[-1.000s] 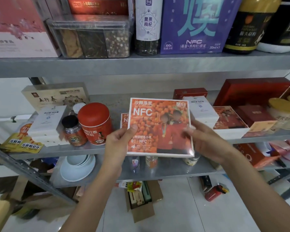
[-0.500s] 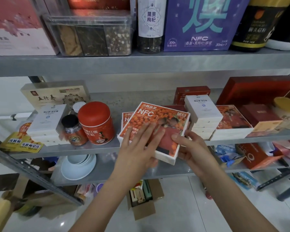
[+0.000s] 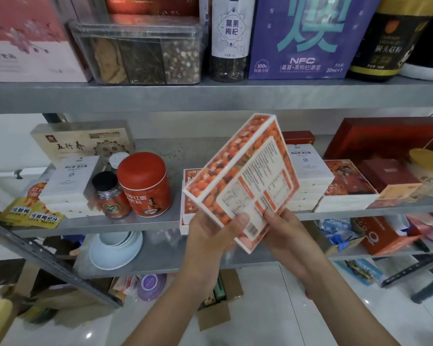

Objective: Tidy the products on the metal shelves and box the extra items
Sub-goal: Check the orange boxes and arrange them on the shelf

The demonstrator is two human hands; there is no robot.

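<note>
An orange NFC box with a berry print is held up in front of the middle metal shelf, tilted on edge with its white printed back facing me. My left hand grips its lower left corner, thumb on the back panel. My right hand holds the lower right edge, fingers curled behind it. Another orange NFC box lies flat on the shelf just behind, mostly hidden by the held one.
On the same shelf stand a red tin, a small dark-capped jar, white box stacks and red gift boxes. Pale bowls sit on the shelf below. An open cardboard box stands on the tiled floor.
The orange box was lying flat on the stack under my left palm. Both hands have lifted it and turned it over, so its back label now faces me.
</note>
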